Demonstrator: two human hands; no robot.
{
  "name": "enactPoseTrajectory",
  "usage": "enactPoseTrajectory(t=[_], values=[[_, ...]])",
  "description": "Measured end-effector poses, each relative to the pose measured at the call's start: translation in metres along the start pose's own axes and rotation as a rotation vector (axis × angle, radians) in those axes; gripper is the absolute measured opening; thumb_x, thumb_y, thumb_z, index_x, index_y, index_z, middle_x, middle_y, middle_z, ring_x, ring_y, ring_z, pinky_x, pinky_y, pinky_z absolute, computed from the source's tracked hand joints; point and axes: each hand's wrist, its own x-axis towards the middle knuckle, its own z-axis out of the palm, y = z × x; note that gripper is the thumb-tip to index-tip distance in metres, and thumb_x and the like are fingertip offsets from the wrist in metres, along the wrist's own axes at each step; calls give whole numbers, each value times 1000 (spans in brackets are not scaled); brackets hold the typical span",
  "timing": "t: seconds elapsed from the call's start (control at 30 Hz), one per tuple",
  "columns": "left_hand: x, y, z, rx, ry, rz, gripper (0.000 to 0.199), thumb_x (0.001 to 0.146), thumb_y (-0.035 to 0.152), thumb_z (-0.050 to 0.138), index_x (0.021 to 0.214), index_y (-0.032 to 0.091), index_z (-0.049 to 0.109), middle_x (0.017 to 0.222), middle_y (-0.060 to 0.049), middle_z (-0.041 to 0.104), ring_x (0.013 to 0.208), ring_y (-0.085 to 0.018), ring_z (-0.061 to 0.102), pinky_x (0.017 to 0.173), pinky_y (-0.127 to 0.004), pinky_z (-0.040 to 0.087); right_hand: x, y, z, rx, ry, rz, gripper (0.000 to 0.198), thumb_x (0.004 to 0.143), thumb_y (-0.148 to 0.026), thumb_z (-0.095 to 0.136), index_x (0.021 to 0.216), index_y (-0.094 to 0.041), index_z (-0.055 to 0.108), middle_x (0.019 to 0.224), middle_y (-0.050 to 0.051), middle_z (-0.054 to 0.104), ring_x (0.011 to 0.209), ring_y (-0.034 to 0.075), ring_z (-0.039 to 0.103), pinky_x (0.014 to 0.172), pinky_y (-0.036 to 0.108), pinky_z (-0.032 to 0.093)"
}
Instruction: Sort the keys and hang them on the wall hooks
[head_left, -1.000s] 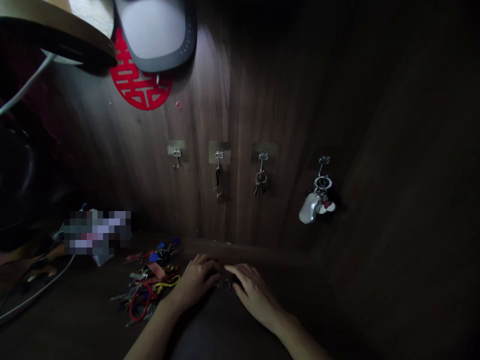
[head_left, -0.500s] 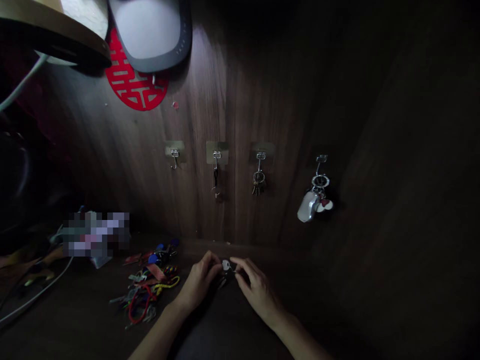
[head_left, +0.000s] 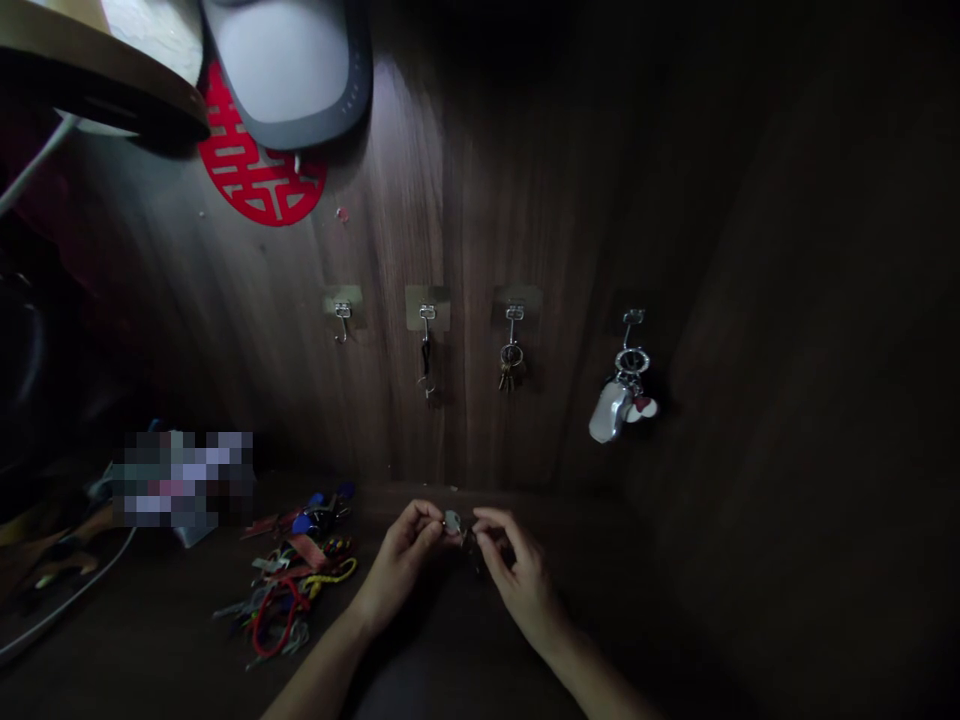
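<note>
A silvery key point(head_left: 452, 521) shows its broad head between my two hands, low over the dark surface. My left hand point(head_left: 405, 560) pinches this key between thumb and fingertips. Opposite it, my right hand point(head_left: 519, 572) has its thumb and fingers closed at the key ring, which is too small and dim to see well. Darker keys point(head_left: 474, 548) hang just by the right fingertips. To the left of my left hand lies a tangled pile of keys and coloured cords point(head_left: 289, 590), with blue tags among them.
On the wooden wall are a bare hook point(head_left: 342, 325), a hook with a dark strap and ring point(head_left: 427, 360), another with a key bunch point(head_left: 511, 365), and one with silvery keychains point(head_left: 611, 410). A lamp point(head_left: 292, 75) partly covers a red paper cutout point(head_left: 262, 180). A white cable point(head_left: 82, 590) lies left.
The dark keys have swung from below the silvery key to beside my right fingertips. Both hands keep their hold, and the view has shifted slightly.
</note>
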Motion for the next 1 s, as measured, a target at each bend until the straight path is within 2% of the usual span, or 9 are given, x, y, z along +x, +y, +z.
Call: enactPoseTrajectory(t=[0.13,0.23,0.37,0.5,0.67,1.0], values=[[-2,1,3,85,-51,9,27,79,43,60,83,18,51,79,0,56,78,-14,57,77,-28,46,2,2,0,16,-34,43,26,84,-19,48,109,-23,55,91,4,66,83,15,63,70,25,50],[-4,1,4,184,-62,30,26,80,43,58,83,18,52,77,1,56,77,-13,55,74,-26,46,3,1,0,35,-87,62,23,80,-17,51,101,-24,60,88,2,67,83,16,62,73,26,50],[-5,1,3,291,-59,45,24,83,41,55,93,19,53,79,1,61,78,-14,57,74,-25,46,5,1,0,69,-58,141,19,78,-21,52,95,-23,61,77,0,65,70,14,61,60,22,48],[-5,2,0,457,-54,58,30,84,37,52,109,21,56,93,-3,68,89,-18,61,81,-29,47,6,6,0,175,-16,207,19,79,-26,53,98,-22,59,69,-2,59,59,11,57,54,21,46],[-6,4,0,639,-102,134,23,86,34,48,95,22,66,96,-2,70,92,-19,62,85,-28,46,10,7,-2,309,57,250,22,80,-33,56,98,-21,56,69,-3,55,56,10,56,53,21,48],[-8,-3,1,817,-218,119,22,87,30,46,88,23,67,91,-2,70,86,-16,63,81,-24,46,25,-3,-27,221,163,170,23,82,-36,55,99,-21,55,73,0,57,60,12,58,56,24,52]])
